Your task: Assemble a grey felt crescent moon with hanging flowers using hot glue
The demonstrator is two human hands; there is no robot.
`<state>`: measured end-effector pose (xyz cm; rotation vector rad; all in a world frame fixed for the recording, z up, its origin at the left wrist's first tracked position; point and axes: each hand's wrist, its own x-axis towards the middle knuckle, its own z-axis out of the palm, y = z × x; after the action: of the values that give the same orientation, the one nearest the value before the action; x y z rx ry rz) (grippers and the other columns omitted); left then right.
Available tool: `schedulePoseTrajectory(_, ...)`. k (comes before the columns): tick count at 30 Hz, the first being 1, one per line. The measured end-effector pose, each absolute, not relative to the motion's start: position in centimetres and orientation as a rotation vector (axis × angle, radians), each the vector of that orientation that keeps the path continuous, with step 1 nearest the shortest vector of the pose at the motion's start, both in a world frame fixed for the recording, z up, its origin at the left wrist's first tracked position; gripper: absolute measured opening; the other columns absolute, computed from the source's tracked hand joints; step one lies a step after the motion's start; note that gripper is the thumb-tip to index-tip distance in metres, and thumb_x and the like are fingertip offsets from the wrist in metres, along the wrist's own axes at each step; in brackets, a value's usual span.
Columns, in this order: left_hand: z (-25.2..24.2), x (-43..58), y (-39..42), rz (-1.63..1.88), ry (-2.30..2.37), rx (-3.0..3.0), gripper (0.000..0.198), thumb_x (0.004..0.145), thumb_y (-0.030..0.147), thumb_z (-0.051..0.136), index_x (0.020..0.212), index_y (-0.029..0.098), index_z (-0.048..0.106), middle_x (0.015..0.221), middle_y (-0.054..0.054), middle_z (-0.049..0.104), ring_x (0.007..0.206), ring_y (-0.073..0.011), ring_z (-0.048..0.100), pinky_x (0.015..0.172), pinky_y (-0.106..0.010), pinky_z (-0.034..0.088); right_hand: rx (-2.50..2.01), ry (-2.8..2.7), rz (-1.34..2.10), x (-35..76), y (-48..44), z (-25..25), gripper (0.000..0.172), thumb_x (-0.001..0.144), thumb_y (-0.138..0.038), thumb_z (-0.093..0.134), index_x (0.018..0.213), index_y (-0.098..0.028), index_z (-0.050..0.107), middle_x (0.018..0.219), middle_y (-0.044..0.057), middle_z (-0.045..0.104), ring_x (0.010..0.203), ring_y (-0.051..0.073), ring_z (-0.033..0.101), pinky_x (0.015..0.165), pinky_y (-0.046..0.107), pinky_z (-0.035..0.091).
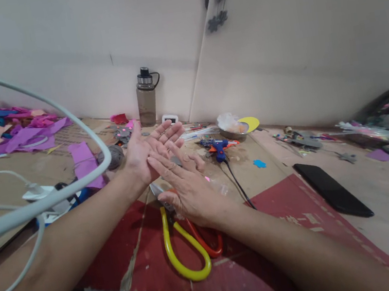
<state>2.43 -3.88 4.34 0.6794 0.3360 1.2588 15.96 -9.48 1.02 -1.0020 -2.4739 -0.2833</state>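
Observation:
My left hand [147, 150] is held palm up above the middle of the work surface, its fingers stretched out, with nothing in it. Across its palm lie the fingertips of my right hand [186, 186], whose fingers are also extended and hold nothing. Beneath my right hand are scissors with a yellow handle [190, 271] and a red handle [214, 250]; their blades are partly hidden by the hand. A blue glue gun [220, 149] with a black cord lies just beyond my right hand. To its right is a small blue flower-shaped piece [259, 163].
A drinking bottle [146, 99] stands against the white wall panel. Behind the glue gun sits a metal bowl [233, 132]. A black phone [332, 190] lies at the right. Coloured scraps [26, 135] pile up at the left, where a white cable [76, 120] arcs close to the camera.

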Motion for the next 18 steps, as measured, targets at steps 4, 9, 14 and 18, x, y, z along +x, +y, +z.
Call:
schedulePoseTrajectory(4,4.27,2.55,-4.11,1.189,0.356,0.672,0.065,0.088,0.063,0.028,0.109,0.01,0.058,0.123,-0.019,0.061,0.118,-0.0289,0.056,0.092,-0.039,0.05,-1.028,-2.438,-0.312,16.01,-9.16,1.0,0.066,0.093,-0.059,0.021,0.149,-0.024,0.022,0.156,0.001,0.023,0.145,0.028,0.003,0.112,0.05,0.014)
schedulePoseTrajectory(9,4.8,2.3,-3.95,1.245,0.336,0.635,0.065,0.09,0.061,0.024,0.108,0.009,0.058,0.115,-0.018,0.065,0.115,-0.0274,0.058,0.09,-0.037,0.051,-1.039,-2.441,-0.344,16.28,-9.3,0.62,0.065,0.093,-0.059,0.021,0.149,-0.026,0.021,0.153,0.001,0.031,0.145,0.028,0.002,0.11,0.053,0.016)
schedulePoseTrajectory(14,4.57,2.42,-3.85,1.215,0.371,0.622,0.065,0.089,0.063,0.027,0.111,0.01,0.058,0.114,-0.018,0.065,0.114,-0.0285,0.059,0.093,-0.043,0.049,-1.017,-2.456,-0.309,15.98,-9.2,1.0,0.067,0.092,-0.06,0.023,0.149,-0.026,0.021,0.154,0.002,0.027,0.145,0.027,0.004,0.11,0.049,0.018)
schedulePoseTrajectory(18,4.72,2.45,-4.04,1.227,0.392,0.614,0.068,0.089,0.064,0.023,0.109,0.009,0.059,0.113,-0.018,0.065,0.112,-0.0272,0.06,0.092,-0.04,0.05,-1.052,-2.43,-0.333,16.35,-8.98,0.87,0.065,0.093,-0.058,0.022,0.149,-0.025,0.022,0.155,0.003,0.025,0.145,0.029,0.006,0.11,0.053,0.014)
